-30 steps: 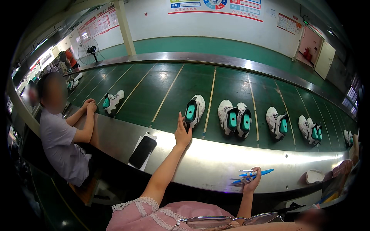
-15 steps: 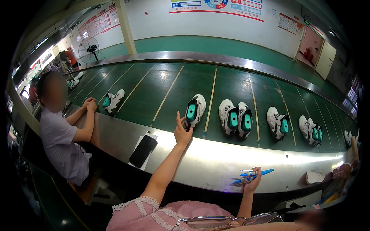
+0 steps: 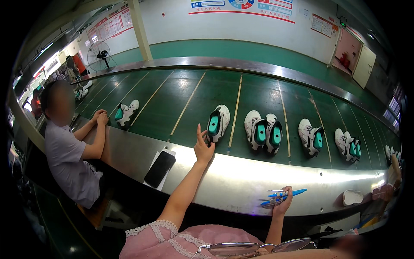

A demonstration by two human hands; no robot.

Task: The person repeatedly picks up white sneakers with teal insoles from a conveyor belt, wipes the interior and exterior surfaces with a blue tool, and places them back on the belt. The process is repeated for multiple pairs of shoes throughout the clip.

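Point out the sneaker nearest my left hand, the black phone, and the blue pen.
sneaker [image 3: 217,123], head view, on its teal insole.
black phone [image 3: 160,168], head view, middle of its dark face.
blue pen [image 3: 297,191], head view, on its blue barrel beyond the fingers.

Bright overhead light, glare on the metal ledge [image 3: 267,170], fisheye-bent dark rim.

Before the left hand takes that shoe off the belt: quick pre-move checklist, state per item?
1. Left hand at the white shoe with teal insert: ok, fingers at its heel end.
2. Firm grip: cannot tell.
3. Shoe apart from the next pair: ok.
4. Right hand free: not ok, holds blue pens.
5. Black phone out of the arm's way: ok, lies to its left.
6. Co-worker's hands away: ok.
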